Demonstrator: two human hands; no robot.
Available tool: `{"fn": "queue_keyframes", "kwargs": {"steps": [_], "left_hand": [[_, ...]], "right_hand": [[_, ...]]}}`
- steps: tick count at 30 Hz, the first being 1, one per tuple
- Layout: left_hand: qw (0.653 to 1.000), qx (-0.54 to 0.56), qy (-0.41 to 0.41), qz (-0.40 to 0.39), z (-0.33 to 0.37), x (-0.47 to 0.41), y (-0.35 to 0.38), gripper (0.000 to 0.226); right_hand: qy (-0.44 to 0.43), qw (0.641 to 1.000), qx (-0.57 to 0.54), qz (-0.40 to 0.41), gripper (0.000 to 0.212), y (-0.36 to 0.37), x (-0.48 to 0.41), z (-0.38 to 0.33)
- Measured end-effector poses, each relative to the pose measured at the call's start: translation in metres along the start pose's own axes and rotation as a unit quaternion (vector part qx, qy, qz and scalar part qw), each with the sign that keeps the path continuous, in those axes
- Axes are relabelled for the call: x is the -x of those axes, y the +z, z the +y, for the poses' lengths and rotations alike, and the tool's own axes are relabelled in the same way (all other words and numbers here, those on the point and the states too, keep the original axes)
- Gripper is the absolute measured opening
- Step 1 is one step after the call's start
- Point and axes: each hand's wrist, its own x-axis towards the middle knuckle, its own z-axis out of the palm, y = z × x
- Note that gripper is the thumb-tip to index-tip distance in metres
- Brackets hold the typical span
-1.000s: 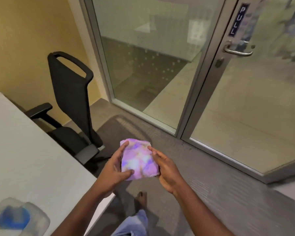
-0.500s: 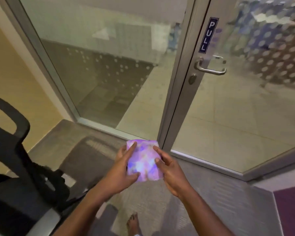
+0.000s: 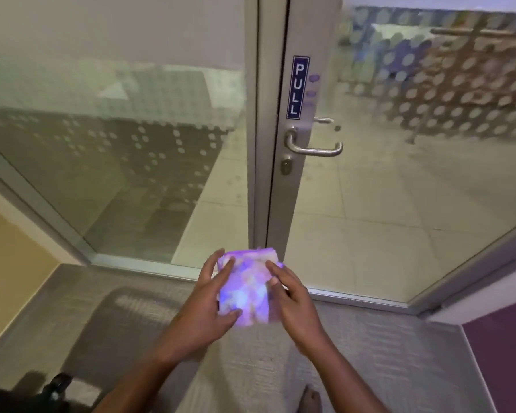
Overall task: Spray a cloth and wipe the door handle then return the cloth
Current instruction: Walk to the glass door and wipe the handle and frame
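Both hands, left hand (image 3: 209, 305) and right hand (image 3: 292, 305), clasp the folded purple-and-white cloth (image 3: 246, 286) well below the horizontal brushed-steel lever door handle (image 3: 313, 146), which lies nearer the right.

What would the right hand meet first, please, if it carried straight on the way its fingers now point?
The right hand already touches the folded cloth; its fingers point up-left across it. Beyond, probably the door frame, though depth is unclear.

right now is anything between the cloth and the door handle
Nothing visible. The cloth is held between the left hand and right hand, low in front of the door frame; the door handle sits above it, with only open air between.
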Motion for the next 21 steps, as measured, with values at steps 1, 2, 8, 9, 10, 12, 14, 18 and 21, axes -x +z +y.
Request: {"fn": "queue_keyframes", "kwargs": {"steps": [1,2,8,9,10,12,14,18,21], "left_hand": [[1.000,0.006,-0.005,-0.001,0.006,-0.009,0.002,0.086],[1.000,0.010,-0.006,0.002,0.013,-0.017,0.005,0.085],[1.000,0.009,-0.011,0.028,0.049,-0.060,0.021,0.084],[0.999,0.009,-0.017,0.026,0.055,-0.067,0.024,0.084],[0.999,0.011,-0.023,0.023,0.060,-0.074,0.028,0.084],[0.999,0.024,-0.032,0.018,0.071,-0.087,0.037,0.083],[0.998,0.043,-0.045,0.014,0.081,-0.098,0.045,0.081],[0.993,0.093,-0.074,0.016,0.092,-0.113,0.058,0.081],[0.992,0.092,-0.083,0.006,0.095,-0.122,0.059,0.080]], "right_hand": [[0.003,1.000,-0.016,0.004,0.039,-0.007,-0.006,-0.002],[0.007,0.999,-0.034,0.006,0.035,-0.014,-0.011,-0.004],[0.048,0.988,-0.143,-0.034,0.024,-0.065,-0.048,-0.024],[0.056,0.985,-0.158,-0.038,0.020,-0.075,-0.054,-0.029],[0.061,0.982,-0.175,-0.043,0.019,-0.085,-0.061,-0.032],[0.076,0.973,-0.214,-0.050,0.015,-0.102,-0.075,-0.033],[0.100,0.959,-0.263,-0.044,0.013,-0.116,-0.087,-0.033],[0.156,0.932,-0.325,-0.031,0.022,-0.133,-0.103,-0.031],[0.171,0.921,-0.342,-0.071,0.030,-0.140,-0.108,-0.037]]}}
